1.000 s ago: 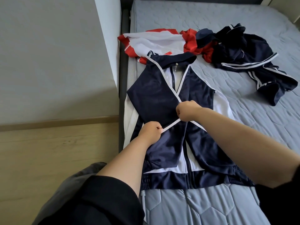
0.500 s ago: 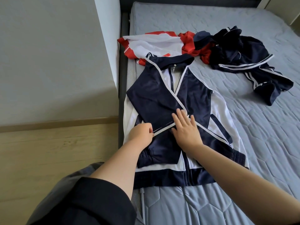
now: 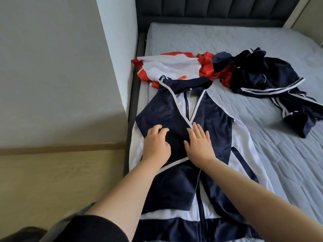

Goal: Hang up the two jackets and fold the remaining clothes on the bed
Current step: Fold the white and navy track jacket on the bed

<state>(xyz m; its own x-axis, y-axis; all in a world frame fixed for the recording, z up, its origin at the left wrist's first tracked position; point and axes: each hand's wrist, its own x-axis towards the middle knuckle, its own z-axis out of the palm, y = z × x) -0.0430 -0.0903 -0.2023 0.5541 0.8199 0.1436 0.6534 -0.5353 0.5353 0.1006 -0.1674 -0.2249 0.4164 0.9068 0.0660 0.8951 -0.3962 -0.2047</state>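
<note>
A navy and white zip jacket (image 3: 215,130) lies front up along the left side of the bed, both sleeves folded across its chest. My left hand (image 3: 156,145) rests on the folded left sleeve, fingers slightly bent and pressing the cloth. My right hand (image 3: 199,145) lies flat beside it on the crossed sleeves, fingers straight. Beyond the collar lies a red and white garment (image 3: 167,67). A crumpled navy garment with white stripes (image 3: 272,82) lies further right.
The grey quilted mattress (image 3: 227,44) stretches to a dark padded headboard (image 3: 209,11). A white wall corner (image 3: 115,49) and a dark bed frame rail (image 3: 132,102) border the jacket on the left. Wooden floor (image 3: 52,180) shows at lower left.
Both hands have let go of the white-edged sleeve they pinched a second ago and now lie on the folded sleeves. The view has moved closer to the bed.
</note>
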